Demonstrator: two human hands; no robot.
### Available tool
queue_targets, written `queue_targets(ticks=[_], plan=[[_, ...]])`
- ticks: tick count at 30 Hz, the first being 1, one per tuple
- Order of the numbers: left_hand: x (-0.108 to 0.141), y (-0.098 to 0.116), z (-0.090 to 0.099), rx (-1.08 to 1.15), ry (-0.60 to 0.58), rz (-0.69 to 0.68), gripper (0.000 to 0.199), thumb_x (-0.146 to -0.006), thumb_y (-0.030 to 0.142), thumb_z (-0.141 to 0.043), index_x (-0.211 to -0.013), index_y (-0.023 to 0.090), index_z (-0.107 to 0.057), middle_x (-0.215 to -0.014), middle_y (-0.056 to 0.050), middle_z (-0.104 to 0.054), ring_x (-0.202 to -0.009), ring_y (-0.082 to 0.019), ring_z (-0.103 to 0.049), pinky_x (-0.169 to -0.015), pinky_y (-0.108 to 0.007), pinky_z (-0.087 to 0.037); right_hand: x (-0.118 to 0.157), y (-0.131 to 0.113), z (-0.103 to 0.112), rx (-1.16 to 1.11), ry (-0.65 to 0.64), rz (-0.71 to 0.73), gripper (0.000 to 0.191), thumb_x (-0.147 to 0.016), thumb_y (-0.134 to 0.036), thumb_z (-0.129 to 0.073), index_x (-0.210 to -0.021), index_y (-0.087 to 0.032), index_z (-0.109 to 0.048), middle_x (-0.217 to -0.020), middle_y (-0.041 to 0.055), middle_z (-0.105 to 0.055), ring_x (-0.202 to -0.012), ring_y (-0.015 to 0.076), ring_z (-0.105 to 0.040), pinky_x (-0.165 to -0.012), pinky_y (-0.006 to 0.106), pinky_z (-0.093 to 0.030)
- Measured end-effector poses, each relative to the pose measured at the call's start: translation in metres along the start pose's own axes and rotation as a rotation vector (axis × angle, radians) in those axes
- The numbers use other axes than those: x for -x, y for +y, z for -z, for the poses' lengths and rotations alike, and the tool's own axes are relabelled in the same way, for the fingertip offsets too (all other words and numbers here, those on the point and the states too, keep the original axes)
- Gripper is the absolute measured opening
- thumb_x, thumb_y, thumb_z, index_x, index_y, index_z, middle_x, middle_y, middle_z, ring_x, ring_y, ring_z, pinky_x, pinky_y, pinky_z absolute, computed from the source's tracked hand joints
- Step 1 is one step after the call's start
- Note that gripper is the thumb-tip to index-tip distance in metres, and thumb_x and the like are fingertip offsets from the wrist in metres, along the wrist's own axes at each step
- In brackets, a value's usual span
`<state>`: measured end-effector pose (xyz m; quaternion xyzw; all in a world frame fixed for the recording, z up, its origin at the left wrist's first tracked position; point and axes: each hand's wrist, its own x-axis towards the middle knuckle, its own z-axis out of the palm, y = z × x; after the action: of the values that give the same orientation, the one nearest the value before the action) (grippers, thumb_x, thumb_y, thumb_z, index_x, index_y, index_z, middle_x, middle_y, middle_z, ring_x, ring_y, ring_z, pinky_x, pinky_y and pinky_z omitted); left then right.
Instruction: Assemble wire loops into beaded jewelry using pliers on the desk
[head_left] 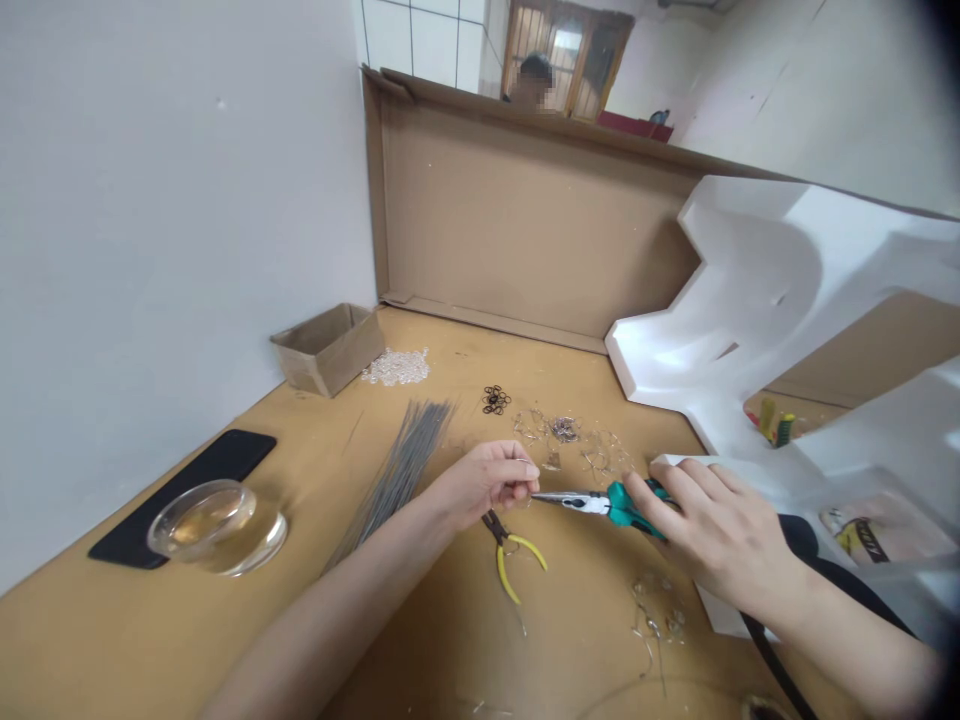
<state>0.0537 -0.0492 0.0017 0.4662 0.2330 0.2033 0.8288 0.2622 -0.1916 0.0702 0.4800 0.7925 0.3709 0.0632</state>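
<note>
My left hand (pixel 496 478) is closed in a pinch near the middle of the table, on something too small to make out. From the right, my right hand (pixel 720 525) grips long-nose pliers (pixel 574 502) with teal handles. Their tips meet the fingertips of my left hand. Just below lie yellow-handled pliers (pixel 517 568), their head partly under my left hand. A bundle of grey wires (pixel 397 470) lies left of my left hand. Beyond the hands are black rings (pixel 495 400) and small bent wire pieces (pixel 565 430).
A cardboard box (pixel 330 350) stands at the back left beside clear beads (pixel 397 367). Nearer are a black phone-like slab (pixel 225 455) and a clear cup (pixel 217 527). White foam (pixel 750 290) borders the right, cardboard (pixel 525 220) the back. A person's head (pixel 534 82) shows beyond.
</note>
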Motion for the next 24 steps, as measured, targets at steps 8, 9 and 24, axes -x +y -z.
queue_targets(ticks=[8, 9, 24], plan=[[0.014, -0.002, -0.016, -0.333, 0.054, -0.375, 0.016, -0.070, 0.022, -0.061, -0.068, 0.016, -0.047, -0.061, 0.003, -0.053, -0.048, -0.006, -0.047, -0.048, -0.021, -0.040, -0.001, 0.007, 0.008, -0.553, -0.363, -0.265, 0.025, -0.072, -0.023, -0.055, -0.097, -0.024, -0.057, -0.073, 0.0009, -0.059, -0.060, 0.0163, -0.055, -0.051, 0.026, -0.034], [0.016, -0.003, -0.017, -0.375, 0.050, -0.410, 0.014, -0.071, 0.021, -0.060, -0.067, 0.016, -0.048, -0.063, 0.002, -0.053, -0.050, -0.006, -0.048, -0.049, -0.021, -0.040, -0.002, 0.009, 0.010, -0.619, -0.421, -0.286, 0.024, -0.071, -0.023, -0.056, -0.095, -0.025, -0.057, -0.069, -0.0010, -0.058, -0.057, 0.0153, -0.054, -0.050, 0.025, -0.034], [0.013, 0.000, -0.010, -0.495, 0.112, -0.425, 0.017, -0.076, 0.030, -0.059, -0.072, 0.016, -0.049, -0.068, 0.000, -0.056, -0.061, -0.010, -0.050, -0.056, -0.021, -0.038, -0.005, 0.012, 0.026, -0.621, -0.499, -0.375, 0.018, -0.067, -0.022, -0.057, -0.085, -0.025, -0.057, -0.069, -0.0014, -0.056, -0.053, 0.0134, -0.052, -0.049, 0.024, -0.036]])
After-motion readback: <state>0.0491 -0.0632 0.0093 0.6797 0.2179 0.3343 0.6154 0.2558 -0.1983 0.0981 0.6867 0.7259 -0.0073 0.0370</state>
